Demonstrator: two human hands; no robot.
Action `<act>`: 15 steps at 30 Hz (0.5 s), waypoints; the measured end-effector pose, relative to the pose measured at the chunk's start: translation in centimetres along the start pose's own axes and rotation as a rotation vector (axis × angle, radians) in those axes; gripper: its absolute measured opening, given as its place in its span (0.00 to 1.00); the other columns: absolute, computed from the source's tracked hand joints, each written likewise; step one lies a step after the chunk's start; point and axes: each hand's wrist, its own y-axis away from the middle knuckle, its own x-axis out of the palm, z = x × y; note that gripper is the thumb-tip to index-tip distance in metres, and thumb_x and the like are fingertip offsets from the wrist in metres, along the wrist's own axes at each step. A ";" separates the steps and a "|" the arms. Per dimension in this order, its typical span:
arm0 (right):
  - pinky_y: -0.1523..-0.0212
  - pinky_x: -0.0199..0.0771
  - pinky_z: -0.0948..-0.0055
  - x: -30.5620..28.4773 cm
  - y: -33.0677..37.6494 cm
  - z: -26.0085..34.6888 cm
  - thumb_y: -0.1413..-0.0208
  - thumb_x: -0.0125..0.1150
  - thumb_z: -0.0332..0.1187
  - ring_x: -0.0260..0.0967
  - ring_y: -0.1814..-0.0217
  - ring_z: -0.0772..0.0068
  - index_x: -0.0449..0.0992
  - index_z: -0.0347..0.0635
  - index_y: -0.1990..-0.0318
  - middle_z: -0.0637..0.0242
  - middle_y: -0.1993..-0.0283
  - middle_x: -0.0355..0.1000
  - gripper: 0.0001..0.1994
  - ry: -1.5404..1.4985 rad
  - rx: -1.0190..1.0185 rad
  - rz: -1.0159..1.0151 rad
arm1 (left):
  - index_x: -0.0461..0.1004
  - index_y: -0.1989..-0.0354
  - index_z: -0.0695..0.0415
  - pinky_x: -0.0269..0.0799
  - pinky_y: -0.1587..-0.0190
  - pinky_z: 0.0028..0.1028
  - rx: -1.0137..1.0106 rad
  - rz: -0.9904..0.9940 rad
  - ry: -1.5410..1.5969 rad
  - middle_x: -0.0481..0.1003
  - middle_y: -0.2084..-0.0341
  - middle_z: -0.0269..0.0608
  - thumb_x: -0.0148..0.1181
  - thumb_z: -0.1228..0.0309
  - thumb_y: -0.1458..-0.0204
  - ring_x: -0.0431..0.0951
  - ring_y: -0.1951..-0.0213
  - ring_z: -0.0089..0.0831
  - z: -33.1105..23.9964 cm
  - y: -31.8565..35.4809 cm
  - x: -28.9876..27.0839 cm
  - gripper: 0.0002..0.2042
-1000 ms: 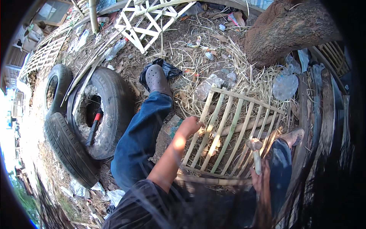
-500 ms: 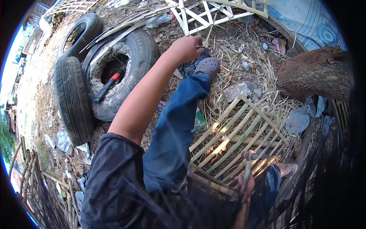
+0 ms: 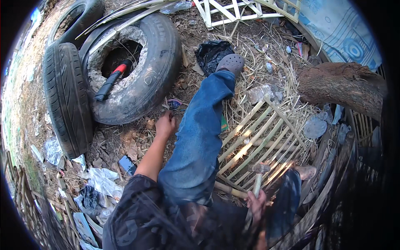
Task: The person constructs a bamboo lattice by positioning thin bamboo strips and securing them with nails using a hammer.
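Note:
My right hand is wrapped round the handle of a hammer, its metal head up over the lower edge of a bamboo lattice panel. The panel is made of split slats and lies between my legs, with a round bamboo pole under it. My left hand is low over the dirt, left of my jeans-clad leg and just off the big tire. Its fingers are curled together; what they hold, if anything, is hidden. Beyond it a black plastic bag lies on the ground against my clog.
A concrete-lined tire bears a red and black handled tool; another tire leans beside it. A thick log lies right. White bamboo lattice is at the far side. Plastic litter and a blue phone-like object lie left.
My left hand has left the black bag and come back toward me, down beside my leg near the tire. The hammer in my right hand has shifted slightly left.

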 end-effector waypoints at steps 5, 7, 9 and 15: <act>0.86 0.65 0.80 2.5 2.5 -0.6 0.44 0.63 0.28 0.64 0.86 0.80 0.69 0.35 0.64 0.69 0.81 0.67 0.08 0.034 0.040 -0.007 | 0.75 0.54 0.51 0.74 0.57 0.46 0.199 -0.151 -0.161 0.77 0.60 0.47 0.57 0.69 0.49 0.79 0.61 0.50 1.8 -3.2 0.2 0.13; 0.85 0.65 0.80 2.8 3.3 -0.6 0.44 0.63 0.28 0.64 0.86 0.80 0.70 0.35 0.65 0.69 0.81 0.67 0.08 0.069 0.073 -0.021 | 0.77 0.57 0.52 0.75 0.57 0.46 0.226 -0.112 -0.208 0.77 0.59 0.47 0.57 0.69 0.50 0.79 0.62 0.50 2.0 -4.2 0.0 0.12; 0.85 0.64 0.80 2.7 3.5 -1.7 0.44 0.63 0.29 0.64 0.86 0.81 0.71 0.35 0.65 0.68 0.81 0.69 0.08 0.050 0.027 0.001 | 0.79 0.62 0.52 0.75 0.57 0.46 0.313 -0.117 -0.240 0.78 0.62 0.47 0.58 0.69 0.51 0.79 0.62 0.49 3.5 -5.0 -0.3 0.09; 0.85 0.64 0.81 2.5 3.4 -1.8 0.44 0.65 0.30 0.65 0.84 0.82 0.72 0.36 0.62 0.68 0.79 0.69 0.09 -0.026 0.035 0.054 | 0.76 0.73 0.58 0.76 0.67 0.46 0.428 -0.120 -0.356 0.77 0.72 0.55 0.60 0.69 0.52 0.79 0.69 0.54 7.8 -7.2 0.5 0.06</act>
